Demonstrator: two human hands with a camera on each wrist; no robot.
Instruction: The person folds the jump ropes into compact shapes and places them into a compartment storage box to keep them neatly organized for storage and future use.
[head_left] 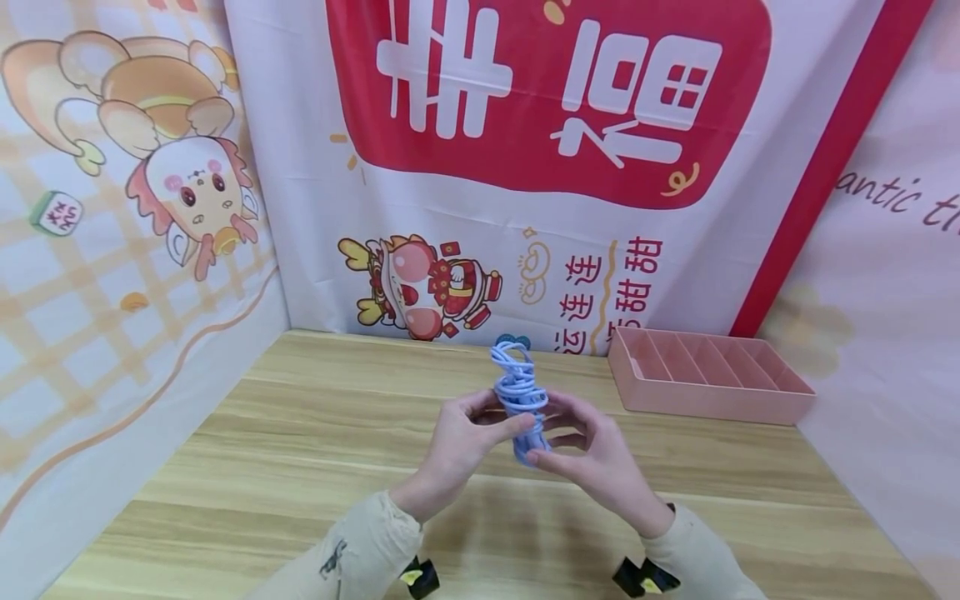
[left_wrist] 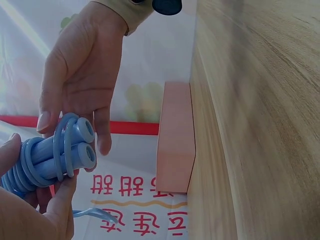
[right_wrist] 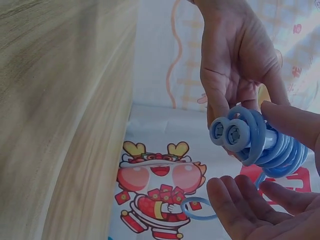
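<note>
A light blue jump rope (head_left: 520, 385) is held up above the table, its cord wound in coils around two handles laid side by side. The handle ends (left_wrist: 86, 156) face the left wrist camera, and a loose loop of cord (right_wrist: 200, 216) sticks out from the far end. My left hand (head_left: 455, 442) grips the bundle, thumb on the near side and fingers curled behind. On the other side, my right hand (head_left: 600, 450) has its thumb near the handles' lower end. In the right wrist view its fingers (right_wrist: 245, 202) are fairly straight, apart from the coils.
A pink divided tray (head_left: 720, 398) stands at the back right of the wooden table (head_left: 360, 392). Printed cloth (head_left: 300, 167) hangs behind the table and along both sides.
</note>
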